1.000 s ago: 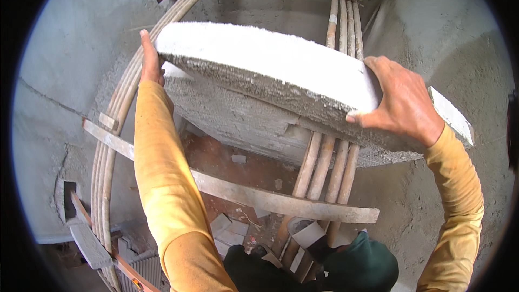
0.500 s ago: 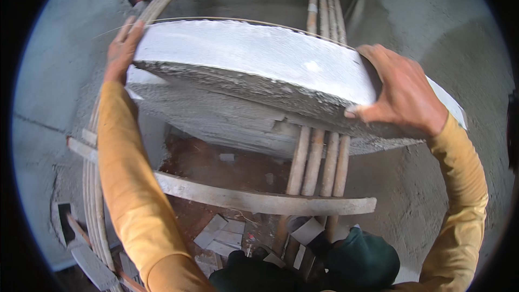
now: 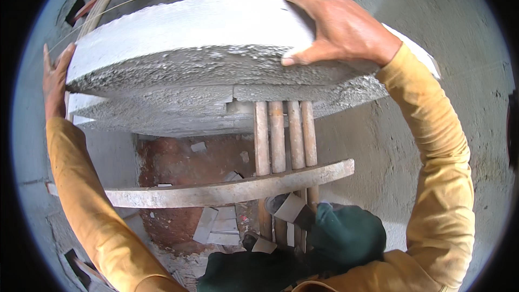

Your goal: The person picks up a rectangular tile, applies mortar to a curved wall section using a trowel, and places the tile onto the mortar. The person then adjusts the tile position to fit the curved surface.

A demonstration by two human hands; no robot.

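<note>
Item 1: block (image 3: 184, 38), a large grey-white slab with a smooth pale top face and a rough, crumbly near edge. I see it held high, close under the camera, filling the upper half of the view; its long axis runs left to right, tilted a little down toward the right. Item 2: left hand (image 3: 54, 81), flat against the block's left end, fingers together and pointing up, palm pressing inward; whether the thumb hooks under I cannot tell. Item 3: right hand (image 3: 338, 30), on the block's top face toward its right end, fingers spread over the top and out of sight behind the hand, thumb pressed down on the near edge. The block lies between the 2 hands, so each bears on its own end; the right hand sits nearer the camera and more on top, the left more to the side. Item 4: yellow sleeves (image 3: 438, 146) on both forearms. Item 5: a bundle of 4 upright poles (image 3: 284, 135) just behind and below the block, touching or nearly touching its underside. Item 6: a curved plank (image 3: 227, 189) crossing the poles lower down. Item 7: reddish ground (image 3: 178, 167) with pale broken pieces far below. Item 8: grey plastered wall (image 3: 378, 146) at right. Item 9: dark green trousers (image 3: 346, 238) at the lower edge.
</note>
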